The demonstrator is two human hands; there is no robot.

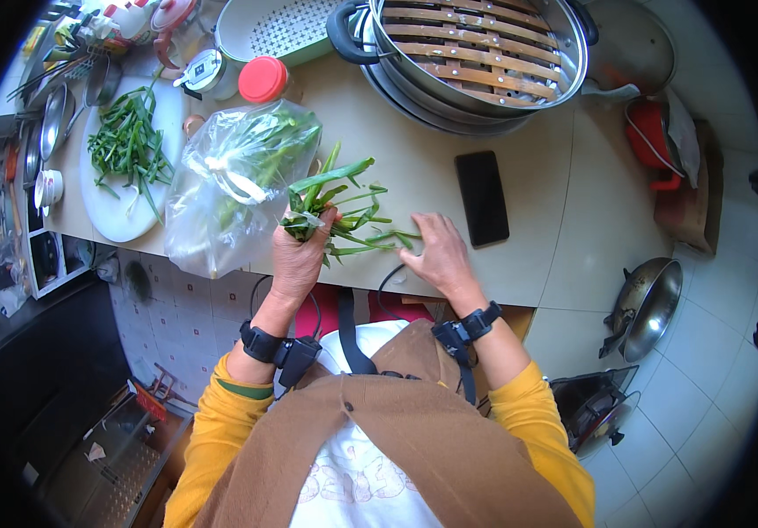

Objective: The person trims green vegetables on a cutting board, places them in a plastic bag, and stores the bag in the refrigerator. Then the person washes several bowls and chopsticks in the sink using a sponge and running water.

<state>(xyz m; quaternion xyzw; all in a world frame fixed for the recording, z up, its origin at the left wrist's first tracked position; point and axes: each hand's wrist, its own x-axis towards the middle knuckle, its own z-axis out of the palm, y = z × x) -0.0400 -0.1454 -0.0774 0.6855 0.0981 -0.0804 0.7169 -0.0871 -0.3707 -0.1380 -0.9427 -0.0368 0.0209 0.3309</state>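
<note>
A bunch of cut leafy green stalks sticks out of my left hand, whose fingers are wrapped round its lower end. Some stalks fan out to the right over the tabletop. My right hand rests low over the table with thumb and fingers apart, at the tips of the lowest stalks; whether it touches them I cannot tell. Just left of my left hand lies a knotted clear plastic bag with greens inside. A black phone lies flat to the right of my right hand.
On the left, a white cutting board bears chopped greens. Behind the bag stand a red-lidded jar and a green-rimmed strainer basket. A large pot with a slatted wooden rack is at the back; a wok sits far right.
</note>
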